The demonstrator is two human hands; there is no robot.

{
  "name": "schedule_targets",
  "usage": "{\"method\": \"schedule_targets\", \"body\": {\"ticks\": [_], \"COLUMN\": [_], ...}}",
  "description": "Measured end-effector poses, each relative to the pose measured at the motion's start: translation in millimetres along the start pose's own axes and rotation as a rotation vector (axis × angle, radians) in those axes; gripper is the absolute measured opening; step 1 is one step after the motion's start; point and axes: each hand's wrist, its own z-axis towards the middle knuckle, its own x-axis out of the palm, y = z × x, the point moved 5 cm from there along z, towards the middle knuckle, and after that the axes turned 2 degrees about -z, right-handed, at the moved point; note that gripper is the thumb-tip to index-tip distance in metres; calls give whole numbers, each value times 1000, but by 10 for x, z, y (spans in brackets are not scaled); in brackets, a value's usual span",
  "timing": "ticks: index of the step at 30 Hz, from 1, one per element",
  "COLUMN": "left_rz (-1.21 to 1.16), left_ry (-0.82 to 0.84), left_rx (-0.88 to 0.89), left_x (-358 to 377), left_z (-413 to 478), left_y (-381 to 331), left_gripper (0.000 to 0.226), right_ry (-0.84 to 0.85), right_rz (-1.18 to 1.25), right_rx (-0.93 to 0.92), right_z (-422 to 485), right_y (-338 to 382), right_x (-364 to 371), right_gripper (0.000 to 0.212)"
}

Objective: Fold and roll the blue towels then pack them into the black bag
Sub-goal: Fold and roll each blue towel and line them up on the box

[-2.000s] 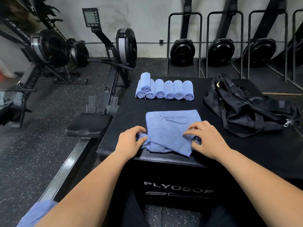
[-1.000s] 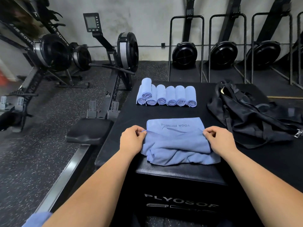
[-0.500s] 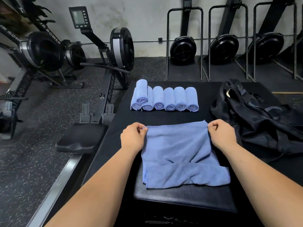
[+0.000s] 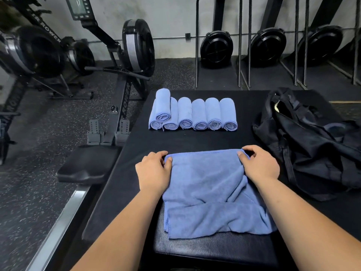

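Pinching the far corners of a blue towel, the person's two bare hands sit at the near end of a black padded desk. The left grip has thumb and curled fingers closed on the towel's far left corner. The right grip nips the far right corner the same way, thumb on top of the cloth. The towel's far edge runs almost straight between them.

The towel lies on the desk between the forearms, its near part doubled over in a slanting fold (the lower edge bunches unevenly), and it stops short of the desk's near rim. Farther back on the desk sit seven rolled towels, also blue. Six lie side by side in a touching row with their rolled ends facing the person, and one more rests on top of the two at the left.

To the right of the flat towel, near the right forearm but apart from the cloth, slumps the black bag, its straps loose across it. Left of the desk a rowing machine stands on the speckled floor, its seat just beside the desk's left edge.
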Motion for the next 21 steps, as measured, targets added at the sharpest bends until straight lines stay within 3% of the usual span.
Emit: {"method": "schedule_targets", "body": {"ticks": [10, 13, 16, 21], "left_rz": [-144, -83, -50, -221], "left_ry": [-10, 27, 72, 136], "left_rx": [-13, -4, -21, -83], "left_x": [-48, -13, -18, -182], "left_z": [-26, -11, -1, 37], "left_y": [20, 28, -4, 6], "left_gripper": [2, 17, 9, 12], "right_ry": [2, 47, 121, 205], "right_rz": [196, 314, 387, 503], "right_rx": [67, 39, -31, -69], "right_z": [-3, -14, -39, -92], "right_y": [-24, -64, -100, -82], "right_x": [-55, -53, -66, -278], "right_gripper": [9, 10, 13, 9]}}
